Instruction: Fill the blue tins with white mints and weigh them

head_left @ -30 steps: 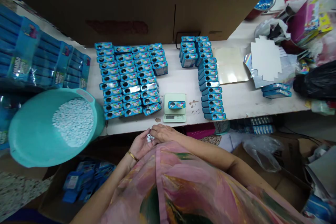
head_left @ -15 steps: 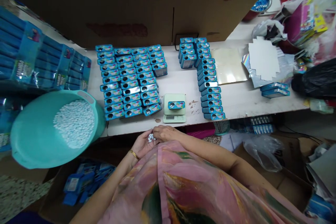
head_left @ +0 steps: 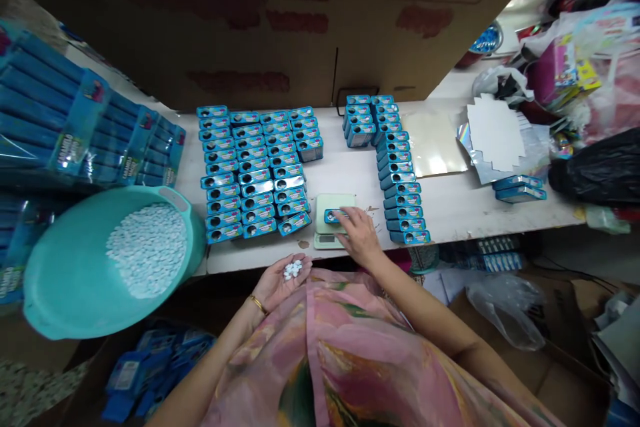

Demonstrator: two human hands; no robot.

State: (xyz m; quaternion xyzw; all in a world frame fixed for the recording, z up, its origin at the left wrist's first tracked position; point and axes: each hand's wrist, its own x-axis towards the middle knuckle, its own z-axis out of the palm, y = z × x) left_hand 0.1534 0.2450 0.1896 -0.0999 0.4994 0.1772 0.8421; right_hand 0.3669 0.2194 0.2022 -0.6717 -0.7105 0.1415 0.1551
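Note:
My left hand (head_left: 284, 279) is palm up, cupped under a small heap of white candies (head_left: 293, 269). A small blue tin (head_left: 331, 216) stands on a pale green scale (head_left: 327, 241) near the table's front edge. The fingers of my right hand (head_left: 357, 232) are bent over the right part of this tin, at its top. They cover part of its printed label, and what is between the fingertips is hidden. To the left, a turquoise tub (head_left: 60, 267) contains many more white candies (head_left: 147, 250).
Rows of blue tins (head_left: 255, 163) with round dark openings stand left of the scale. Another column of tins (head_left: 400, 177) stands to its right. A large cardboard box (head_left: 250, 27) backs the table (head_left: 340, 173). White card sheets (head_left: 495, 133) lie at the right.
My right hand has left my left hand and reached forward to the tin on the scale. My left palm now shows more openly, with the candies still on it. The camera view has shifted slightly.

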